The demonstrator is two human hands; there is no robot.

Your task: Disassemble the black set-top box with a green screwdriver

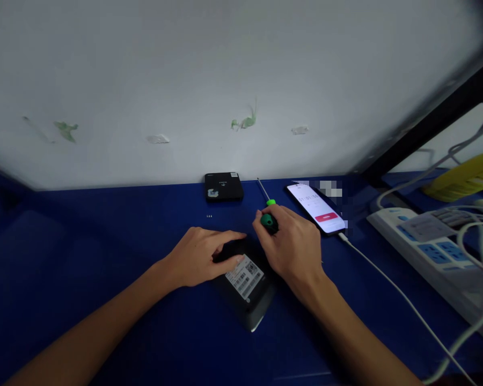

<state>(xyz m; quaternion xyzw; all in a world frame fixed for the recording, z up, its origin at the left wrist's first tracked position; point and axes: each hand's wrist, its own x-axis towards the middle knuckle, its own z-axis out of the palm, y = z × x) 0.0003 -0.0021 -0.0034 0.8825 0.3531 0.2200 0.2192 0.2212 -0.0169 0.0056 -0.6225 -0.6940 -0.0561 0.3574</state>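
Left hand [201,256] lies flat on the near black box [245,284], fingers spread over its far-left corner, palm down, pressing rather than clasping; grip is open, nothing enclosed. Box lies label side up on the blue worktop [104,257], white barcode sticker [244,276] showing just right of the left fingers. Box is turned at an angle, near corner pointing toward the camera.

Right hand [292,241] is just beside the box's far-right edge, grip closed around the green handle of a screwdriver [269,214]. The shaft runs up and away from the hand toward the wall; the tip is clear of the box, pointing away from it.

Second black box [224,186] sits at the wall, well apart from both hands. Phone [317,208] with lit screen lies right of the screwdriver, white cable [386,279] plugged in. Power strip [426,252] far right. Tiny screws [209,216] lie between the two boxes.
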